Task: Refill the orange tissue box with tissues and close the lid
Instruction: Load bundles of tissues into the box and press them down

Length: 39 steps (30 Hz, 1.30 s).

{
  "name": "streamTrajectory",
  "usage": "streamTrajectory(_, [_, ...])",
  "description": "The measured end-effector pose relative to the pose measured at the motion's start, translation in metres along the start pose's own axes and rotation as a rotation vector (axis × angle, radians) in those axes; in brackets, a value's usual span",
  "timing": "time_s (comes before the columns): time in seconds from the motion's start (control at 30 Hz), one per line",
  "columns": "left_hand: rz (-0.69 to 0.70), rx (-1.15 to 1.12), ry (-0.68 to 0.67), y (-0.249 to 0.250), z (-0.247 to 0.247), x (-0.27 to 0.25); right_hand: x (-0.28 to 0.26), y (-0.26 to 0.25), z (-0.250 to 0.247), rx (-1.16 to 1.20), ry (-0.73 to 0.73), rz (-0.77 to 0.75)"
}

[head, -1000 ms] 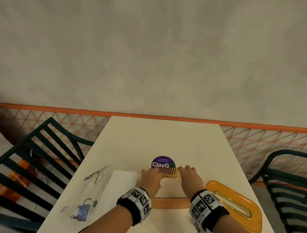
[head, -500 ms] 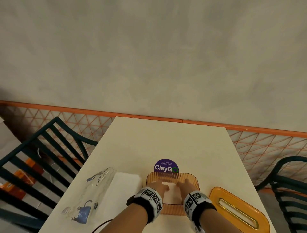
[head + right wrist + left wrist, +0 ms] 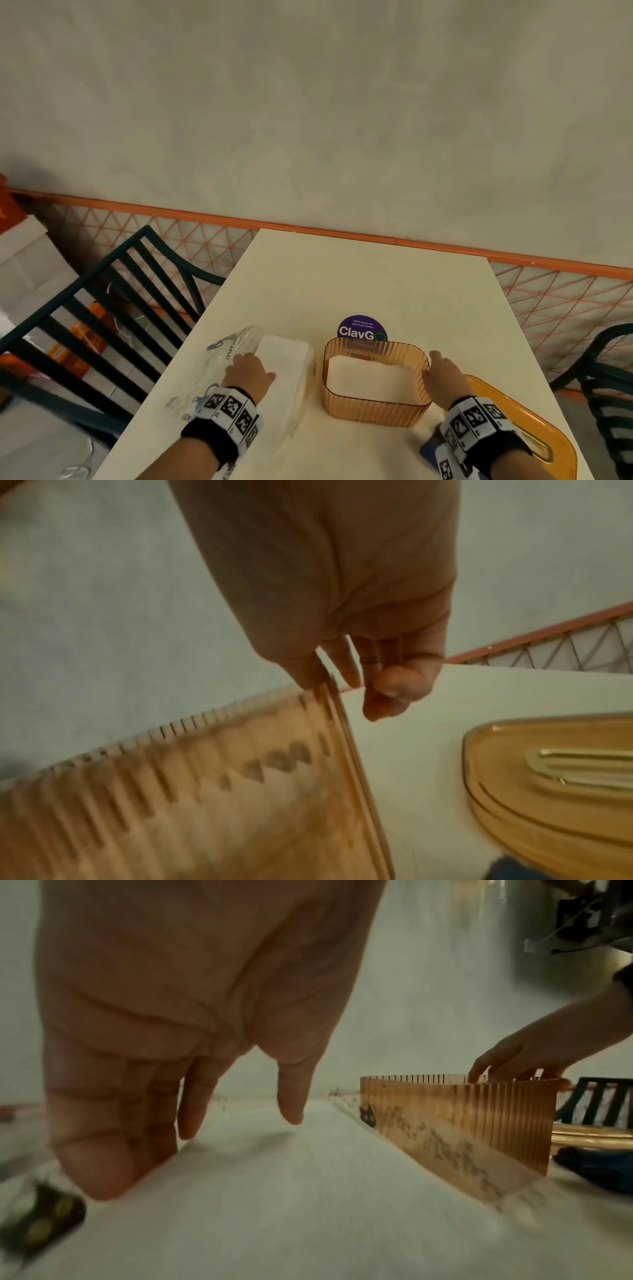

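The ribbed orange tissue box point(image 3: 375, 407) stands open on the table, with a white tissue stack point(image 3: 371, 377) lying inside it. My right hand point(image 3: 436, 368) is at the box's right wall; in the right wrist view its thumb and fingers point(image 3: 346, 666) pinch the rim point(image 3: 337, 696). A second white tissue stack point(image 3: 291, 370) lies left of the box. My left hand point(image 3: 248, 371) rests on its left edge with straight fingers point(image 3: 103, 1164). The orange lid point(image 3: 513, 411) with its slot lies flat to the right of the box.
A clear plastic wrapper point(image 3: 222, 353) lies on the table left of the spare stack. A purple round sticker point(image 3: 362, 330) sits behind the box. Dark slatted chairs stand at the left point(image 3: 102, 308) and right point(image 3: 609, 377). A small blue item point(image 3: 430, 452) lies under my right wrist.
Both hands have left the inside of the box. My left hand moved left onto the spare tissue stack, and my right hand moved to the box's right rim.
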<state>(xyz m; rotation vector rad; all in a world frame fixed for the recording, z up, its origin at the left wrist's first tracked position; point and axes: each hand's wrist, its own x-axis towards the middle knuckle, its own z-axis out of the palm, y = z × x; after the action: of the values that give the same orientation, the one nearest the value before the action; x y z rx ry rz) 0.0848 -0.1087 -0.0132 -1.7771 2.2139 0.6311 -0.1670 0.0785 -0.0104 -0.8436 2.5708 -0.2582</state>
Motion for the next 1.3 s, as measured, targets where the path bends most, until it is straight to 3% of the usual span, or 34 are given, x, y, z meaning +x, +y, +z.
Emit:
streamTrajectory(0.2, [-0.06, 0.039, 0.066, -0.005, 0.014, -0.005, -0.001, -0.002, 0.018, -0.004, -0.011, 0.03])
streamTrajectory(0.37, [-0.125, -0.059, 0.017, -0.008, 0.012, -0.001, -0.002, -0.005, 0.022, 0.001, 0.026, 0.053])
streamTrajectory(0.57, [-0.044, -0.035, 0.115, -0.006, 0.014, -0.005, -0.007, -0.009, 0.019, -0.005, 0.032, 0.059])
streamTrajectory(0.67, [-0.009, -0.08, 0.101, -0.007, 0.013, -0.005, -0.007, -0.008, 0.02, -0.009, 0.035, 0.066])
streamTrajectory(0.83, [0.048, -0.401, 0.006, -0.016, 0.006, 0.002, -0.004, -0.005, 0.021, -0.011, 0.019, 0.062])
streamTrajectory(1.0, [0.098, -0.514, -0.114, -0.026, -0.01, 0.004, -0.01, -0.007, 0.012, -0.036, -0.001, 0.038])
streamTrajectory(1.13, [0.159, -0.723, -0.206, -0.034, -0.024, -0.001, -0.024, -0.024, -0.005, -0.117, 0.18, -0.056])
streamTrajectory(1.23, [0.216, -1.043, -0.324, -0.042, -0.037, -0.007, -0.035, -0.054, -0.016, 0.078, 0.306, -0.265])
streamTrajectory(1.3, [0.281, -1.192, -0.382, -0.046, -0.049, -0.014, -0.044, -0.083, -0.023, 0.352, 0.187, -0.384])
